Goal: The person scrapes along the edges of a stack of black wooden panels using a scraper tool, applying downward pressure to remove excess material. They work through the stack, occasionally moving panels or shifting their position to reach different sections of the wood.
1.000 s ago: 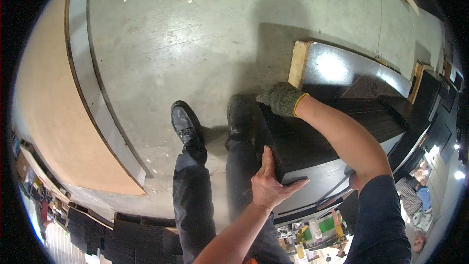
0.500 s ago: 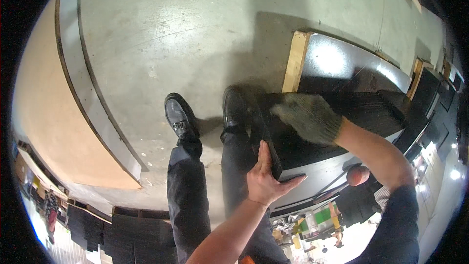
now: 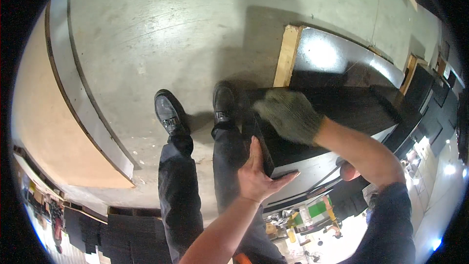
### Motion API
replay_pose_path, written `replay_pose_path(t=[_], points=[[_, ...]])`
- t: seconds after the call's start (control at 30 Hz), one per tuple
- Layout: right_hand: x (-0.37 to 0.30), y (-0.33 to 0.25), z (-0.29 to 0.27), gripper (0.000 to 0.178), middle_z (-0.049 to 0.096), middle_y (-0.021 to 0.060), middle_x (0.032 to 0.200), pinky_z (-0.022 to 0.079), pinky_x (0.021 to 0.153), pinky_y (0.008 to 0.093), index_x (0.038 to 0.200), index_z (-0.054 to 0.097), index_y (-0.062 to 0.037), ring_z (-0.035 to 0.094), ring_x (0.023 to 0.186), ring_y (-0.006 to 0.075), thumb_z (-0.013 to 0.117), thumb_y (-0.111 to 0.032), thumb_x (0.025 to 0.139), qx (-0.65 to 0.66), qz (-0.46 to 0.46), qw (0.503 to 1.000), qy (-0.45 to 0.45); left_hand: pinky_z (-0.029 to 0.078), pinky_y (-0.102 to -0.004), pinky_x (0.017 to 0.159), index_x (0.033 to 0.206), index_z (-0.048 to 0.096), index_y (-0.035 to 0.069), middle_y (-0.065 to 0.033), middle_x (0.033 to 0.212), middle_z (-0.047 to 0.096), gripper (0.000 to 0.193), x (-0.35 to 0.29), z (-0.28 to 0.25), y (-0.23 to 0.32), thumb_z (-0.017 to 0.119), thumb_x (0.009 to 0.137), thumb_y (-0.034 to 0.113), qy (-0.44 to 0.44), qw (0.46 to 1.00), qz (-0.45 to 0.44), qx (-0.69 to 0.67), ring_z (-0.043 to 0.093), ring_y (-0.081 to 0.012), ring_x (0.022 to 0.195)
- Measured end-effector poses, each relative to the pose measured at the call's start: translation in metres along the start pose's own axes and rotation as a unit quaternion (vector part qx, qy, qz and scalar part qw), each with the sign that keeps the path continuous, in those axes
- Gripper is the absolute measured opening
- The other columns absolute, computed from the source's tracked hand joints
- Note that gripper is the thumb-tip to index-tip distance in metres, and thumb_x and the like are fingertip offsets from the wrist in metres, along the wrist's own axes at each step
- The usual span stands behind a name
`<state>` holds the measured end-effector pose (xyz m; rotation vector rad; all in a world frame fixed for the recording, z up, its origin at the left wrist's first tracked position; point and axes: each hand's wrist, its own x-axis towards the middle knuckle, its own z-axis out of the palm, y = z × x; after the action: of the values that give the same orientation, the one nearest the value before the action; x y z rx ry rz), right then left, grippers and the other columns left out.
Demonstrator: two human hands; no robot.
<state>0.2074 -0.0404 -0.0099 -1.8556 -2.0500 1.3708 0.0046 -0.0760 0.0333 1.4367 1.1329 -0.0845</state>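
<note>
A black rectangular panel [image 3: 356, 110] lies flat at waist height in front of me, on other dark boards. My bare left hand [image 3: 259, 176] grips its near left corner, thumb up along the side edge and fingers spread under the front edge. My right hand [image 3: 290, 115], in a grey-green knit glove, lies palm down on the panel's top near that same corner, blurred by motion. My two black shoes [image 3: 168, 112] stand on the concrete floor just left of the panel.
A glossy dark board with a pale wooden edge [image 3: 288, 61] lies beyond the panel. A long grey strip [image 3: 73, 83] and a tan sheet [image 3: 44, 132] lie on the floor at left. Stacked black panels [image 3: 122, 234] sit at lower left.
My gloved right hand has slid from the panel's far corner back toward the near left corner. The left hand keeps its grip on the near corner. My feet have shifted slightly.
</note>
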Motion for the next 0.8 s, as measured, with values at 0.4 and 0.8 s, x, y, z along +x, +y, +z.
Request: replay_pose_path(t=[0.4, 0.8], points=[[-0.048, -0.012, -0.013, 0.045, 0.066, 0.0139, 0.1, 0.052, 0.079, 0.045, 0.121, 0.065, -0.0141, 0.065, 0.089, 0.0308, 0.064, -0.017, 0.075, -0.034, -0.095, 0.995, 0.028, 0.061, -0.0351, 0.077, 0.143, 0.032, -0.015, -0.0224, 0.102, 0.071, 0.122, -0.001, 0.001, -0.001, 0.093, 0.054, 0.043, 0.009, 1.0, 0.017, 0.017, 0.074, -0.0319, 0.085], [-0.052, -0.044, -0.067, 0.023, 0.069, 0.0104, 0.096, 0.055, 0.08, 0.0478, 0.1, 0.071, -0.0129, 0.067, 0.087, 0.03, 0.064, -0.022, 0.08, 0.089, -0.143, 0.984, -0.065, 0.062, -0.0344, 0.075, 0.141, 0.032, -0.019, -0.023, 0.102, 0.071, 0.122, 0.001, 0.005, -0.007, 0.092, 0.057, 0.047, 0.045, 0.997, 0.059, 0.012, 0.074, -0.0306, 0.084]])
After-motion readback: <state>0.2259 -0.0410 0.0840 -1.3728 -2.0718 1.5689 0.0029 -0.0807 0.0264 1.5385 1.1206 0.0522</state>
